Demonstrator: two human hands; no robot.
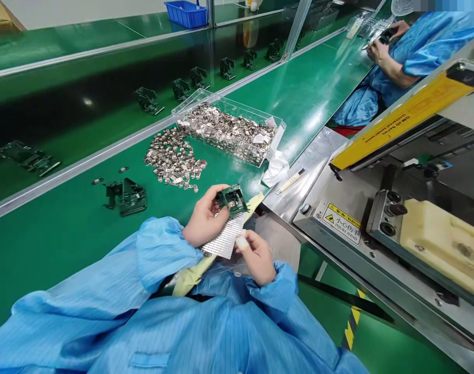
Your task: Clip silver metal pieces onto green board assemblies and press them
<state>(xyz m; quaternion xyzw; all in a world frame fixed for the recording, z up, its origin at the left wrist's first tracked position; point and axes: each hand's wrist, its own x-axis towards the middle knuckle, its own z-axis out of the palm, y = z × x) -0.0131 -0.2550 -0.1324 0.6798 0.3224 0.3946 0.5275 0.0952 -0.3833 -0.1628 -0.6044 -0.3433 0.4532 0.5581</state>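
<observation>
My left hand (pixel 206 218) is closed around a dark green plastic part (pixel 232 199) with an open frame, held near the bench's front edge. Below that part lies a silvery ribbed sheet (pixel 224 236), with yellowish tape or cloth (pixel 190 278) showing at its ends. Just right of the sheet, my right hand (pixel 257 258) pinches a small white piece (pixel 242 242) between thumb and fingers; its exact kind is not clear. Another dark green part (pixel 125 197) stands on the bench to the left, with two small metal pieces (pixel 97 181) behind it.
A clear plastic box (pixel 229 127) full of small metal pieces stands beside a loose heap of them (pixel 174 158). A white cloth (pixel 276 169) and a marked stick (pixel 290 182) lie near a machine (pixel 338 208) at right. A co-worker's hands (pixel 380 49) hold a dark part at far right.
</observation>
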